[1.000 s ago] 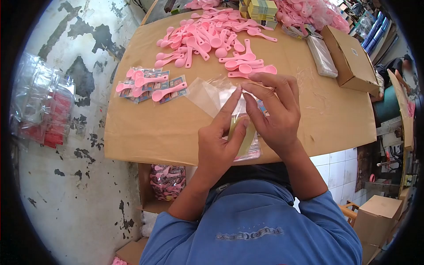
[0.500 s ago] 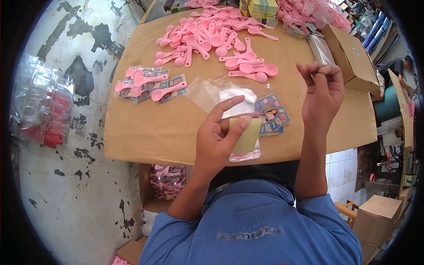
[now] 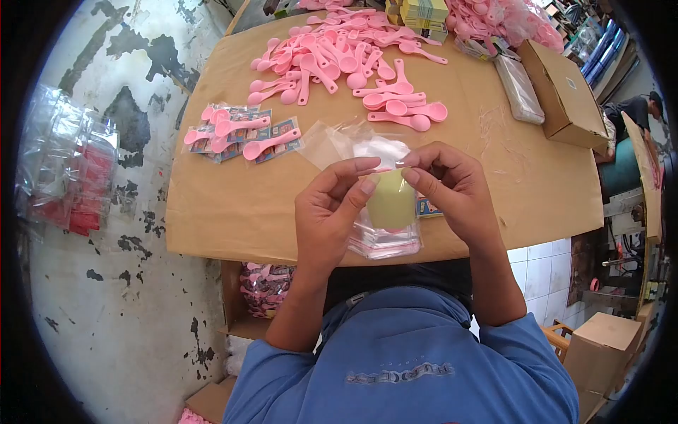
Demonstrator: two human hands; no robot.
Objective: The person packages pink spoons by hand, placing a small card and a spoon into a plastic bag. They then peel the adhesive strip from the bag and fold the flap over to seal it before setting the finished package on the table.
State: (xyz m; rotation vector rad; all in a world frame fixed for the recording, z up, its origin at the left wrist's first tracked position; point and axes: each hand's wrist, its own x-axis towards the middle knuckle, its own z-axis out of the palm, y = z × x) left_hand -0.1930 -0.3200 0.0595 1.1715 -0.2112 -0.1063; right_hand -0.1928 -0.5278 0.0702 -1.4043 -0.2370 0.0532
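Between my two hands is a small clear plastic bag with a plain yellow-green card (image 3: 392,203) in it. My left hand (image 3: 328,208) pinches its upper left corner, thumb in front. At the upper right corner, my right hand (image 3: 452,191) is closed on the bag between thumb and fingers. Below the card lie several clear bags with pink edges (image 3: 385,247), near the table's front edge. A stack of clear bags (image 3: 381,148) lies just beyond my hands. Printed blue cards (image 3: 428,208) are partly hidden behind my right hand.
Pink measuring spoons (image 3: 339,53) are heaped at the back of the brown-covered table (image 3: 233,219). To the left, more spoons (image 3: 240,127) lie on bagged cards. A cardboard box (image 3: 558,92) and a plastic-wrapped pack (image 3: 519,88) stand at the right. Another person (image 3: 628,113) is at far right.
My right hand has come down and left from above the table to the bag's upper right corner. The bag with the card is now held by both hands, more upright.
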